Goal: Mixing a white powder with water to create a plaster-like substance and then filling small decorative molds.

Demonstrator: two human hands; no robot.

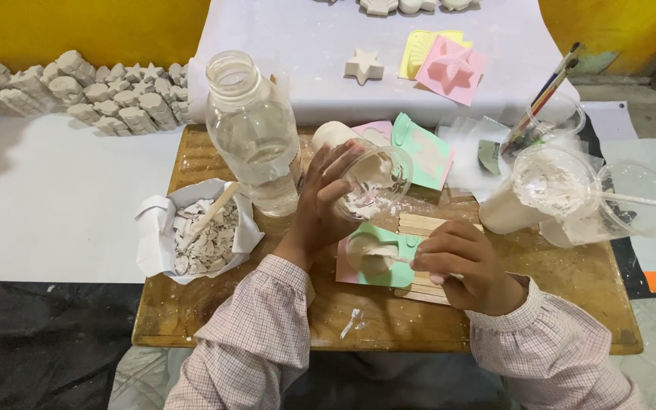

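The left hand (319,203) grips a clear plastic cup (376,182), fingers wrapped round its wall, and holds it tilted on its side with the mouth facing right and down; white paste clings inside the cup. The cup hangs just above a green mould (406,272), which lies on a pink sheet (341,269) near the middle of the wooden table (556,288); the mould's hollow is filled with the same white paste. The right hand (461,264) is closed in a pinch on a thin stick (389,255), whose tip rests in the paste of the mould; the hand sits just right of the mould, over a row of flat wooden sticks (419,223) that lie under and behind it.

Left of the mould, beyond the left hand, stands a clear plastic bottle (254,133), upright, open at the top, partly filled with water; further left of the mould a white paper bowl (197,228) holds broken white pieces and a wooden stick. Right of the mould stand two more clear cups (563,190) smeared with white paste, one with a stick lying across it; behind them, a cup holds paint brushes (542,99). Behind the mould lie another green mould (423,152) and, further back on a white cloth (305,45), a white star cast (364,66) and a pink mould (452,70) on a yellow one. Far left of the mould, rows of white casts (77,91) line the yellow wall.
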